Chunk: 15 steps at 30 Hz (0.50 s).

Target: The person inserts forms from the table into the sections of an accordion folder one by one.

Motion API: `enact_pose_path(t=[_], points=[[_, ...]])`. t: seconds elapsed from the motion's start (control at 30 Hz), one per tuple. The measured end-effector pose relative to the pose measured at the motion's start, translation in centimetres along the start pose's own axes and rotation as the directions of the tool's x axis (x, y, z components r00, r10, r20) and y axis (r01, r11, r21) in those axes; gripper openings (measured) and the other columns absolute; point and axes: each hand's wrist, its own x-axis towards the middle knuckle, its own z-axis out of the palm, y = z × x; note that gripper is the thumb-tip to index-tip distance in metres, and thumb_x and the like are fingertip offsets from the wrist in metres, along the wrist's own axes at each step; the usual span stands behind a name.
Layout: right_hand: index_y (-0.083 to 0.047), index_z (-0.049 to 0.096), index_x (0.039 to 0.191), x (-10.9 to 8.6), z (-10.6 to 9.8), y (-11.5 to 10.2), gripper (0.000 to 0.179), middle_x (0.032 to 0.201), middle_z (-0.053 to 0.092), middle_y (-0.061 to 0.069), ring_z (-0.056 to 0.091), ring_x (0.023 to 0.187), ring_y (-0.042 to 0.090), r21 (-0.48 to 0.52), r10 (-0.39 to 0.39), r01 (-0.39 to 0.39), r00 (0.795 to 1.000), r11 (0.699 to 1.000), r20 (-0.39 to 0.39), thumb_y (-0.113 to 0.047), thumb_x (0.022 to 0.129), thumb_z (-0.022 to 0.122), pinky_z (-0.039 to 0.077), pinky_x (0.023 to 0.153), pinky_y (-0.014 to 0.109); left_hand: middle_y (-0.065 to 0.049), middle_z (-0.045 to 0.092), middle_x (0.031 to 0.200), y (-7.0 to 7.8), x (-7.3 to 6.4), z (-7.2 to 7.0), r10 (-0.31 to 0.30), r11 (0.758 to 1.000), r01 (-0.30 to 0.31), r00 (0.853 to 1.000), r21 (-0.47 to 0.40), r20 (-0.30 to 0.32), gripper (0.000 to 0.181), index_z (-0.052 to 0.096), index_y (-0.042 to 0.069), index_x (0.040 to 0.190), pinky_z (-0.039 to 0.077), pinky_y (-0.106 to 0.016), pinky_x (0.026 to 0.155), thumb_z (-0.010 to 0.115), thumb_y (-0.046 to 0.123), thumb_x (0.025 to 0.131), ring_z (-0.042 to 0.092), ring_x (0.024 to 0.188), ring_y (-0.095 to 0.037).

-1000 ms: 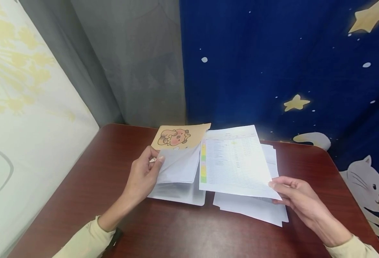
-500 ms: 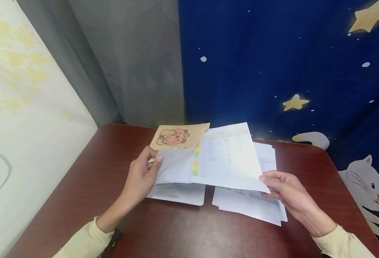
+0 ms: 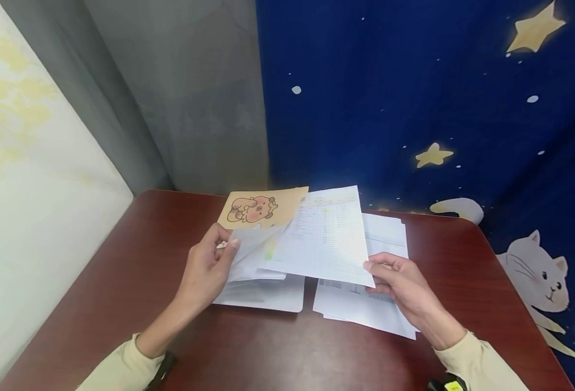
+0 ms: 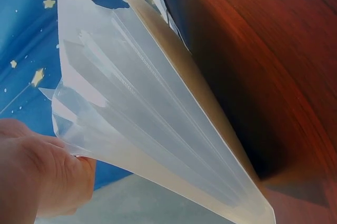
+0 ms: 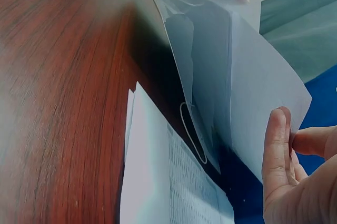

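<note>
The left hand (image 3: 204, 266) pinches the near-left corner of a translucent sleeve (image 4: 131, 103) in a cartoon-covered folder (image 3: 257, 209) on the desk (image 3: 287, 358). The right hand (image 3: 404, 282) pinches a printed sheet (image 3: 328, 233) by its near-right corner, thumb against fingers. The sheet slants above the desk, its left part behind the sleeve, its right part above the loose papers (image 3: 365, 312). It should be feather-light and prone to buckling or creasing, so a gentle edge hold suits it. The sleeve looks floppy and slick; its free edge seems the best grip.
</note>
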Motion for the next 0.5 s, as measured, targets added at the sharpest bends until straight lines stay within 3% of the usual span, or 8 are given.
enact_pose_path(t=[0.27,0.37,0.5], points=[[-0.002,0.057,0.108,-0.3,1.1,-0.3,0.03,0.1,0.074,0.002,0.07,0.084,0.018,0.031,0.015,-0.015,1.0,0.999,0.01,-0.023,0.089,0.068,0.058,0.075,0.036,0.002,0.035,0.045,-2.8,0.6,0.4,0.01,1.0,-0.01,1.0,0.012,-0.022,0.011,0.048,0.013,0.095,0.027,-0.025,0.034,0.057,0.019,0.097,0.037,0.039,-0.002],[-0.002,0.057,0.107,-0.6,1.6,-0.3,0.029,0.1,0.074,0.003,0.071,0.085,0.019,0.049,0.009,-0.01,1.0,0.999,0.023,-0.022,0.089,0.068,0.058,0.074,0.037,0.0,0.043,0.046,-3.3,0.6,0.4,0.015,1.0,-0.015,1.0,-0.004,-0.023,0.013,0.048,0.015,0.094,0.03,-0.026,0.034,0.057,0.024,0.097,0.047,0.042,-0.007],[-0.002,0.056,0.107,-0.4,2.3,-0.4,0.028,0.102,0.074,0.004,0.072,0.087,0.021,0.073,-0.006,0.004,0.999,0.997,0.031,-0.021,0.089,0.067,0.058,0.073,0.037,-0.003,0.045,0.045,-3.4,0.6,0.4,0.012,1.0,-0.012,1.0,-0.013,-0.017,0.014,0.048,0.016,0.095,0.03,-0.027,0.034,0.057,0.027,0.097,0.048,0.042,-0.01]])
